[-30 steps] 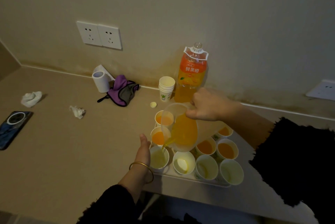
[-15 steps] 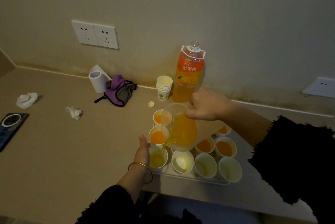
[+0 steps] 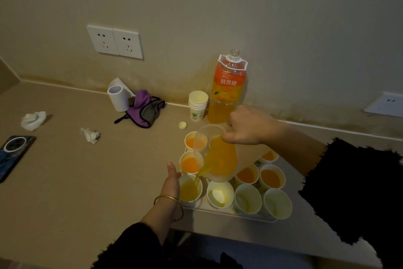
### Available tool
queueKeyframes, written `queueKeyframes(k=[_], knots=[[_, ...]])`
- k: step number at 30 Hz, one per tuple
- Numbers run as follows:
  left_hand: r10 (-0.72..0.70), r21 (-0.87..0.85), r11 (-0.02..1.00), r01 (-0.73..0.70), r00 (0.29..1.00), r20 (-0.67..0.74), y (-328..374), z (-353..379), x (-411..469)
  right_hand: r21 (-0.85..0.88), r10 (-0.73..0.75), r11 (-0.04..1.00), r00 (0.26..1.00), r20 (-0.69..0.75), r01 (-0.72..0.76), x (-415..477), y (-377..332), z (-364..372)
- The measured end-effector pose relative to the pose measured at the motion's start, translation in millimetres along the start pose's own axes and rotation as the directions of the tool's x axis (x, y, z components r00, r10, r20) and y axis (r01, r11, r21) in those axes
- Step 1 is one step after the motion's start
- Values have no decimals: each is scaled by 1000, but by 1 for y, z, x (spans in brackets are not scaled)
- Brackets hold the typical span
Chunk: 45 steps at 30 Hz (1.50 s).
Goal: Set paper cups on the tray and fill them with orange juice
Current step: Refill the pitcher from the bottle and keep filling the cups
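Note:
My right hand [image 3: 248, 126] grips a clear plastic jug [image 3: 218, 155] of orange juice, tilted down to the left. A thin stream runs from its spout into the front-left paper cup [image 3: 189, 190], which my left hand [image 3: 171, 181] holds at its left side. That cup stands on a white tray [image 3: 229, 214] with several other paper cups. Those in the back rows hold juice; the front-row cup [image 3: 220, 194] beside it and two more to its right look nearly empty. The jug hides part of the middle cups.
An uncapped orange juice bottle [image 3: 229, 90] and a stack of spare cups [image 3: 198, 104] stand by the wall, its cap [image 3: 182, 125] nearby. Left lie a purple cloth [image 3: 145, 108], a paper roll [image 3: 117, 96], crumpled tissues [image 3: 89, 135] and a phone [image 3: 13, 153]. The tray sits near the table's front edge.
The juice level in the front-left cup has risen while the jug keeps pouring. Both hands stay in place.

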<state>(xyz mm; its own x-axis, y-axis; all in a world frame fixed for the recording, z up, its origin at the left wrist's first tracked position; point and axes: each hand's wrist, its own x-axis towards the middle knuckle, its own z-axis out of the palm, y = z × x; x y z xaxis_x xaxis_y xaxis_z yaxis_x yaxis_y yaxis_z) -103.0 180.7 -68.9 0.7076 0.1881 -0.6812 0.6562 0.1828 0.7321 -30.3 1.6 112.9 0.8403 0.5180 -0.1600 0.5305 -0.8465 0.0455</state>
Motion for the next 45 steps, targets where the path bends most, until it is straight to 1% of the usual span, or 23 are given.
queueKeyframes(k=[6,14,19,24,29,34,36,39,41,45], knots=[[9,12,1000,-9,1000,1,-2,-2,3,26,-10,1000,1000,14,9,1,-2,-1],[38,45,998,-38,999,10,-1,-3,2,7,-13,1000,1000,13,12,5,-1,1],[2,35,999,-4,999,47,0,-3,4,13,-14,1000,1000,18,13,3,-2,0],[-5,11,1000,5,999,53,3,-1,1,11,-8,1000,1000,16,8,3,-3,-1],[-4,32,999,2,998,59,3,-4,1,21,-3,1000,1000,27,3,5,-5,0],[-13,9,1000,13,997,79,2,-4,1,-3,6,1000,999,35,-6,5,-7,0],[-34,23,999,33,997,73,0,-4,7,8,5,1000,999,48,-5,6,-7,0],[-27,17,1000,26,999,46,2,-3,4,21,2,1000,998,64,-3,6,-8,2],[-17,14,1000,16,998,52,1,-3,6,28,4,1000,998,66,-6,7,-7,3],[-44,21,999,42,995,92,0,-6,7,11,5,1000,998,65,-6,7,-6,2]])
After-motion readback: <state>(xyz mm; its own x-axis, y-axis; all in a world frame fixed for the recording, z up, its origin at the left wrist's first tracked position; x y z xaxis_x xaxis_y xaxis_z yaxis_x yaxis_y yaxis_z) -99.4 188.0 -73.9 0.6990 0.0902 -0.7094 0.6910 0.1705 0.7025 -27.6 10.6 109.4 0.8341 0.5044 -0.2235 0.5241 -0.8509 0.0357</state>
